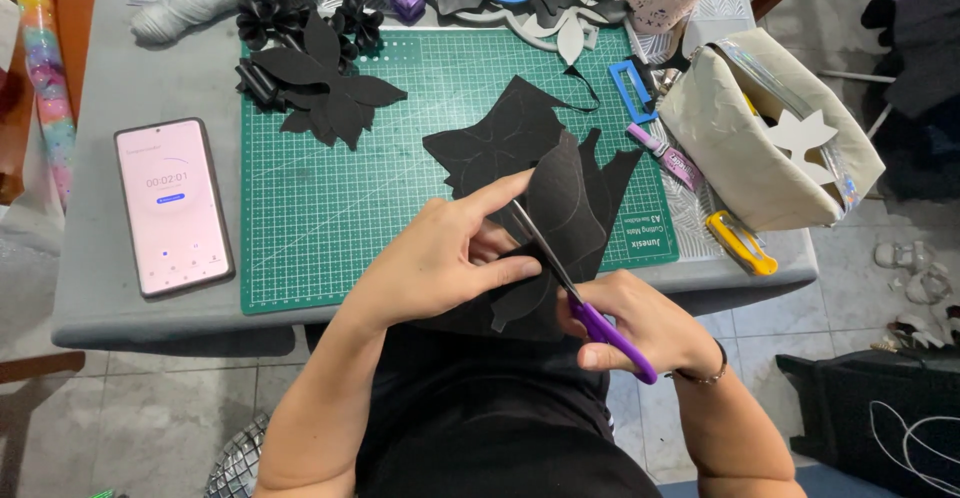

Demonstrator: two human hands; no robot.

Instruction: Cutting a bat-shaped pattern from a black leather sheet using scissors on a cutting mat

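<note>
Black foam sheet (560, 208): left hand (440, 258) fingers pinch it; right hand (640, 323) grips purple-handled scissors (580, 293).

The left hand (445, 258) pinches a black sheet (560, 208) at the near edge of the grey surface (140, 78), while the right hand (640, 328) works purple-handled scissors (575, 293), blades into the sheet. Beneath lies a green cutting mat (340, 208) with cut black shapes (320, 83). A phone (172, 206) lies left of the mat, a beige pouch (740, 148) to its right.
</note>
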